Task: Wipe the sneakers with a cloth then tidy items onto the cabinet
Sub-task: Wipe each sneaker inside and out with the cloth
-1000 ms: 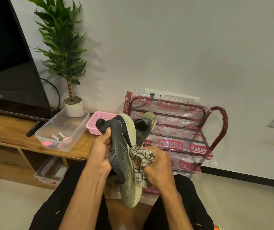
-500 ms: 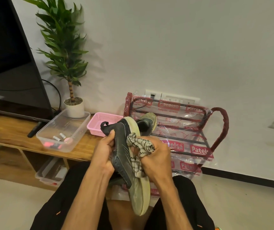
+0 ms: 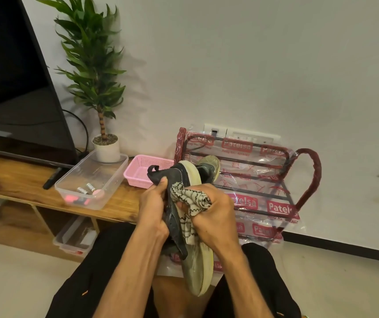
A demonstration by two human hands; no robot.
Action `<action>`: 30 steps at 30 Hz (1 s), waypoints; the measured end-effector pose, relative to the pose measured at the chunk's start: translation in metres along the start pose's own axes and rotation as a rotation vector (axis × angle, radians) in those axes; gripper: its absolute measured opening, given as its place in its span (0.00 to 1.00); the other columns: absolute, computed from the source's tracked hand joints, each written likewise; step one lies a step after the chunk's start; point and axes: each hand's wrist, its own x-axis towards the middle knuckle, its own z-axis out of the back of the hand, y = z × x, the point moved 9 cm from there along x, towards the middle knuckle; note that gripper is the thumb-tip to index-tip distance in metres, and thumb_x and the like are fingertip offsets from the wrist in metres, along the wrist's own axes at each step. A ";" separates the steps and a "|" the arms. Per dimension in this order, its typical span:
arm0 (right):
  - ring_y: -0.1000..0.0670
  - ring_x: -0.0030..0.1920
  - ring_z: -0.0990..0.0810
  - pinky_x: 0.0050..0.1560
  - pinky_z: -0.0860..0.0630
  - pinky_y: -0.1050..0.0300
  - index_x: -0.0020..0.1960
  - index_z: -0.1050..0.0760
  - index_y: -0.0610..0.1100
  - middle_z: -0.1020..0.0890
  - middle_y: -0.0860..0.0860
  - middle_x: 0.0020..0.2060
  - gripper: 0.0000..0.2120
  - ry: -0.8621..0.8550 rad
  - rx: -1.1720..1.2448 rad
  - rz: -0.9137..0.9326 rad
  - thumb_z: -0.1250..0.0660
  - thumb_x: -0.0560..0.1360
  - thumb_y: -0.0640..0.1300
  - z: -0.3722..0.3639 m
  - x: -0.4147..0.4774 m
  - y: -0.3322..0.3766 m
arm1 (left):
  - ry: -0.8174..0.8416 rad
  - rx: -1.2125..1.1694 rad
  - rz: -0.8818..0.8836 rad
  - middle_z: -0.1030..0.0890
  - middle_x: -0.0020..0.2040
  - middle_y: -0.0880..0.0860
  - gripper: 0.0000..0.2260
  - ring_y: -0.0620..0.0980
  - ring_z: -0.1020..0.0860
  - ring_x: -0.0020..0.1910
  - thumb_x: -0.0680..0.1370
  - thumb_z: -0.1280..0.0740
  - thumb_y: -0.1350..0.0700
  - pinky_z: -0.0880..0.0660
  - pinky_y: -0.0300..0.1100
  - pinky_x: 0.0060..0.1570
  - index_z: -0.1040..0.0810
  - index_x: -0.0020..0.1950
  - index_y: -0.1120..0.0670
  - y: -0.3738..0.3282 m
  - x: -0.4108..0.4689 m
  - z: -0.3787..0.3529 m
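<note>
While the left hand (image 3: pixel 154 210) keeps its fingers curled round the grey sneaker (image 3: pixel 199 262) at its heel, the right hand (image 3: pixel 213 216), fingers clamped on the patterned cloth (image 3: pixel 190 198), has slid it higher along the sole. Beyond the fingers, on the tabletop (image 3: pixel 12 177), a clear tub (image 3: pixel 115 171) holds batteries (image 3: pixel 86 188); what the pink basket (image 3: pixel 138 177) holds is hidden.

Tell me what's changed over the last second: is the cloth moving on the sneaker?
The right hand, gripping the cloth, slid up the sneaker toward its heel; the toe dipped slightly. The left hand kept its grip on the upper; nothing was let go. The second sneaker, clear box and pink basket stayed put.
</note>
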 end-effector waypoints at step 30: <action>0.58 0.45 0.16 0.47 0.17 0.54 0.50 0.17 0.52 0.14 0.56 0.43 0.13 -0.314 0.043 -0.059 0.22 0.68 0.41 0.052 0.014 -0.002 | 0.696 0.373 0.121 0.18 0.62 0.55 0.37 0.52 0.20 0.58 0.70 0.38 0.76 0.24 0.47 0.51 0.28 0.71 0.45 0.013 -0.040 -0.042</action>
